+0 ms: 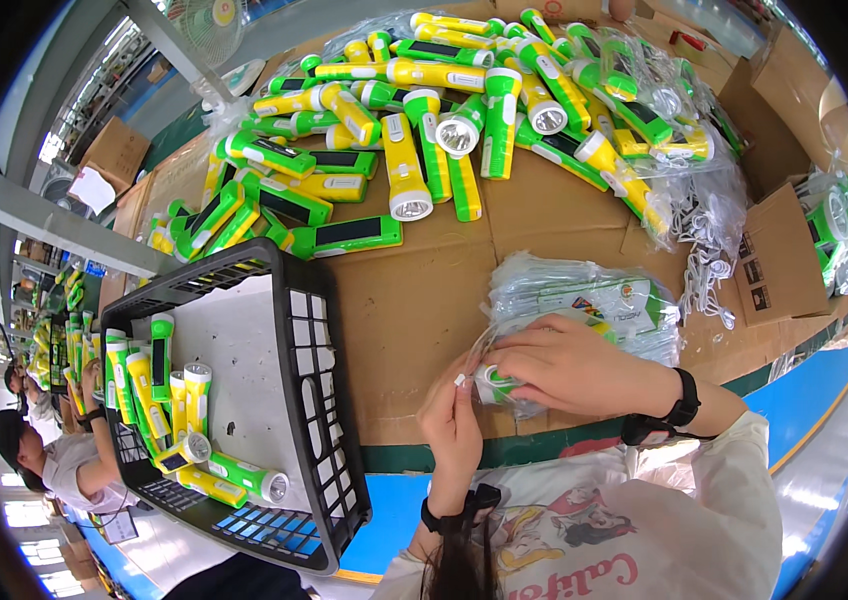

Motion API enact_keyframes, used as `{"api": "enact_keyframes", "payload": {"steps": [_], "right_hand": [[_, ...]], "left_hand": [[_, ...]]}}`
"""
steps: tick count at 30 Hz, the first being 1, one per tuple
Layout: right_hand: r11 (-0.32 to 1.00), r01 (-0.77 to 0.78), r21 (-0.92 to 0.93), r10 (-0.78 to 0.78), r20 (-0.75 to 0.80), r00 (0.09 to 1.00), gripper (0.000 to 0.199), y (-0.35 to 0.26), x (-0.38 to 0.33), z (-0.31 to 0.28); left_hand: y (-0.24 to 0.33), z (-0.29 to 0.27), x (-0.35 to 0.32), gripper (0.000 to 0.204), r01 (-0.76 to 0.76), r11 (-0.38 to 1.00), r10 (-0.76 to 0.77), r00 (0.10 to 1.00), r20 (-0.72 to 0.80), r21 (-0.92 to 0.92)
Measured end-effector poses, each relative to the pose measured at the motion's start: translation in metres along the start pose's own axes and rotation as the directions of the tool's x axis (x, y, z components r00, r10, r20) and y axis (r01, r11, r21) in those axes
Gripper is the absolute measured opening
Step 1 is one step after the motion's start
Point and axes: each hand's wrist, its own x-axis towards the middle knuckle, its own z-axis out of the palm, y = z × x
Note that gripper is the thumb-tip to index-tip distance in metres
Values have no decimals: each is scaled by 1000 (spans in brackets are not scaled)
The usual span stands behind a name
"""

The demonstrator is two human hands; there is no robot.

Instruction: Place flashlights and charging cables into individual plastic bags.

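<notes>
Head view shows, low and right of centre, the left hand [452, 425] pinching a clear plastic bag's [489, 385] mouth while the right hand [564, 368] closes fingers over the bagged green-and-yellow flashlight [496, 383], apparently steadying it on the cardboard-covered table [414, 300] beside the black crate [316, 400].

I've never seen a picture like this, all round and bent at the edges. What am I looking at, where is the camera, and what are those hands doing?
There is no machine here: a wide fisheye camera worn on a person's head looks down at their own two hands, and the lens bends the straight edges. The left hand and the right hand together grip a green and yellow flashlight in a clear plastic bag, at the near end of a stack of bagged packets. They work on a cardboard-covered table. Further back lies a heap of loose flashlights. On the left, a black plastic crate holds more flashlights. Other people sit at the far left.
</notes>
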Motion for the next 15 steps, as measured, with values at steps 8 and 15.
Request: {"api": "enact_keyframes", "payload": {"steps": [8, 15], "right_hand": [[991, 70, -115, -67, 32, 997, 23, -17, 13, -45], [981, 116, -157, -130, -81, 988, 22, -15, 26, -32]], "left_hand": [[36, -4, 23, 29, -448, 893, 445, 871, -207, 36], [51, 1, 34, 22, -456, 885, 466, 870, -165, 96]]}}
